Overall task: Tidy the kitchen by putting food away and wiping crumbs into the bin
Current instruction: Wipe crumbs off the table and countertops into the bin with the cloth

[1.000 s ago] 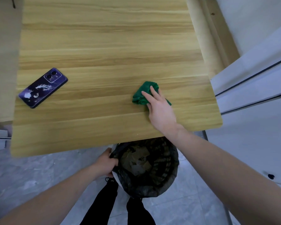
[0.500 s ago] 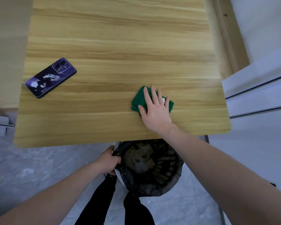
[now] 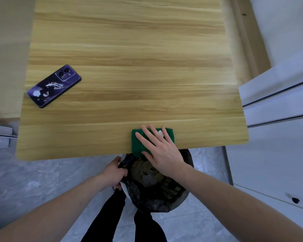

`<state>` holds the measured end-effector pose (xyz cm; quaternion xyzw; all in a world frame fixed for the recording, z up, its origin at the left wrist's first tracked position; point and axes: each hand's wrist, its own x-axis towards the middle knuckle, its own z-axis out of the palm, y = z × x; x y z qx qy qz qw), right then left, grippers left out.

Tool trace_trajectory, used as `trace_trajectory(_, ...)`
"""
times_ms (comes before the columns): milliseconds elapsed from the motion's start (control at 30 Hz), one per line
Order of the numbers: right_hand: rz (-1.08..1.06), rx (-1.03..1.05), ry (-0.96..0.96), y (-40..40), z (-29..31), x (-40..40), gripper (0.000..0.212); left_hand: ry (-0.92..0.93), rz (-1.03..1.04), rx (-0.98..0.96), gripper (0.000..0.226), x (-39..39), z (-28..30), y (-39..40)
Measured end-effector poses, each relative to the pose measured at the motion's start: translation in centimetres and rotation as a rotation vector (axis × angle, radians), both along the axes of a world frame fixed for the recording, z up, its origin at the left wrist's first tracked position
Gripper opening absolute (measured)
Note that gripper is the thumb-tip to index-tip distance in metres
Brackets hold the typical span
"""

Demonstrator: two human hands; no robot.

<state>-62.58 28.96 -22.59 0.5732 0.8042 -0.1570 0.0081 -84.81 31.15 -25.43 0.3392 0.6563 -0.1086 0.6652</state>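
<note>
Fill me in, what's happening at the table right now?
A person is wiping crumbs off the wooden table. The right hand presses flat on a green cloth at the table's near edge, part of the cloth hanging over it. Directly below, the left hand holds the rim of a bin lined with a black bag. A purple phone lies on the table's left side.

The right hand (image 3: 162, 151) lies flat, palm down, fingers straight and slightly spread, its bare forearm reaching in from the lower right — while the left hand (image 3: 114, 172), lower down, has its fingers curled in a grip.
</note>
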Motion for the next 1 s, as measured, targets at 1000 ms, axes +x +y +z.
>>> trace_trajectory(1000, -0.917, -0.103, 0.021, 21.0, 0.4, 14.8, 0.065, -0.017, -0.145, 0.012, 0.047, 0.2, -2.8, 0.0)
